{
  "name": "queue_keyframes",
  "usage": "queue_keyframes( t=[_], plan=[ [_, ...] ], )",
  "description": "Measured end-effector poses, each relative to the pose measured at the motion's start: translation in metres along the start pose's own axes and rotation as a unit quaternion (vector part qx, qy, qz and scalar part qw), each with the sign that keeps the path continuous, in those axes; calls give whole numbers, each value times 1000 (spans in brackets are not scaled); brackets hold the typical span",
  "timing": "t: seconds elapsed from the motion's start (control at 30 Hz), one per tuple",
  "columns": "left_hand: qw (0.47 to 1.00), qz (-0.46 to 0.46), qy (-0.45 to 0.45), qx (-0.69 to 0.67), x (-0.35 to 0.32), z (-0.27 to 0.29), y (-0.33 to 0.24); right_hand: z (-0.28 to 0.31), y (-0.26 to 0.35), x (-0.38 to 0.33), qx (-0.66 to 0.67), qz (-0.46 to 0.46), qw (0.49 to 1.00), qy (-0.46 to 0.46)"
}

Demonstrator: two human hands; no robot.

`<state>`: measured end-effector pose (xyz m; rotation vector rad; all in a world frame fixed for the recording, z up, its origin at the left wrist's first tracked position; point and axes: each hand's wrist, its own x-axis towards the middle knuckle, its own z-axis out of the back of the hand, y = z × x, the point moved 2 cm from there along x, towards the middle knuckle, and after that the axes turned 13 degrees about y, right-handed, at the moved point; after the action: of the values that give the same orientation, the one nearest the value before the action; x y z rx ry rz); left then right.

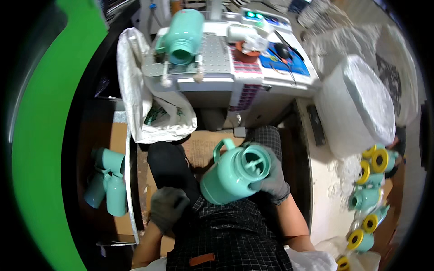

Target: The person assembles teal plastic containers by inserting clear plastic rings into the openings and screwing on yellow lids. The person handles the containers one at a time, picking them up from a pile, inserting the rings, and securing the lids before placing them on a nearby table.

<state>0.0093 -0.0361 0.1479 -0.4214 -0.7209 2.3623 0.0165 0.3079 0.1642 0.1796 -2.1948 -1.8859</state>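
Basically, right hand [275,177] clamped on teal jug [220,181], centre-frame, apparently braced on lap [235,230] for steadiness, mouth tilted up, likely for access; left hand [167,207], lower left of centre, loosely curled, can't tell if closed.

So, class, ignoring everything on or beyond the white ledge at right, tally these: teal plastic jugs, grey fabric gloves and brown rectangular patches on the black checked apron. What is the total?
Teal plastic jugs: 5
Grey fabric gloves: 2
Brown rectangular apron patches: 1
Total: 8

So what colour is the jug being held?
The jug is mint green; head view shows it best.
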Motion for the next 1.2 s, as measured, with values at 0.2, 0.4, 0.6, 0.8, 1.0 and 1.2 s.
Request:
queue_keyframes(
  t=[0.2,0.4,0.6,0.8,1.0,1.2],
  plan=[
    [955,-280,-9,-94,80,-3,-105,-24,-6,-57,-241,-18,966,93],
    [945,-322,57,-15,123,-16,-159,3,74,-100,-293,19,956,4],
    [909,-273,272,158,128,-49,-186,-11,74,-96,-592,-165,749,247],
    [935,-265,232,40,132,-40,-170,-10,70,-94,-657,-37,716,235],
    [959,-276,-32,-56,99,5,-109,14,62,-106,-443,158,822,-320],
    [955,-296,6,-35,80,3,-123,-47,-5,95,-249,58,958,-131]
  ],
)
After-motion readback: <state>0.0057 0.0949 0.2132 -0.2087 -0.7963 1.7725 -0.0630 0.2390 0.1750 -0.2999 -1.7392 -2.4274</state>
